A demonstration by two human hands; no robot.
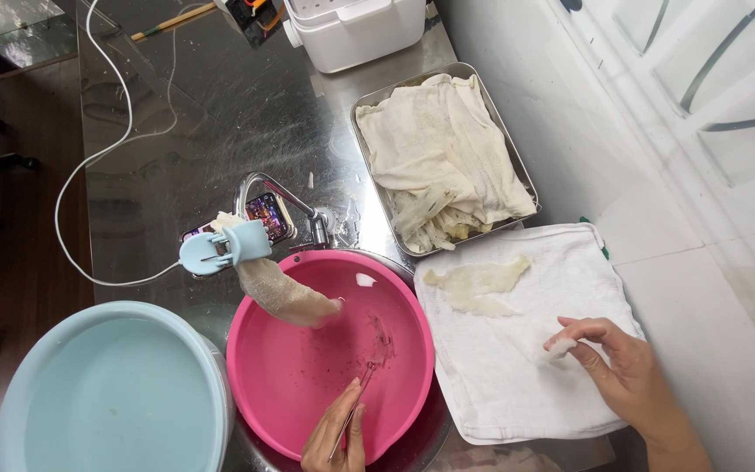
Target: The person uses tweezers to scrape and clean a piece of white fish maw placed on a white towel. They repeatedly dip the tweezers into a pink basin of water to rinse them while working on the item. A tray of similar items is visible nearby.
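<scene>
Right hand (609, 354) over the near part of a white terry towel (517, 385) spread at the right edge of the steel tabletop (220, 122); grip pinched on a small pale, wet-looking scrap (557, 348), held between thumb and fingertips just above the cloth. Left hand (335, 433) at the near rim of a round pink plastic basin (264, 367), grip closed on slim metal tweezers (353, 409), tips pointing into the basin toward a thin translucent fleck (379, 343) on its wet floor.

Judged soft and limp, nearly weightless, probably slippery and quick to tear: best taken by its thicker middle with a light pinch, not by a frayed edge. Two larger pale flaky pieces (475, 287) flat on the far part of the towel, looking equally delicate; better lifted from beneath than dragged across the loops.

Draped over the basin's far rim, a long whitish textured strip (283, 297), sagging, hanging from a pale blue clip (218, 249). Behind the basin, a curved steel tap (294, 199). Toward the far right, a rectangular steel tray (482, 83) filled with a crumpled cream cloth (434, 144). At the near left corner, a large pale blue round tub (111, 393). At the far edge, a white plastic box (351, 31); a white cable (102, 153) looping across the left side.
</scene>
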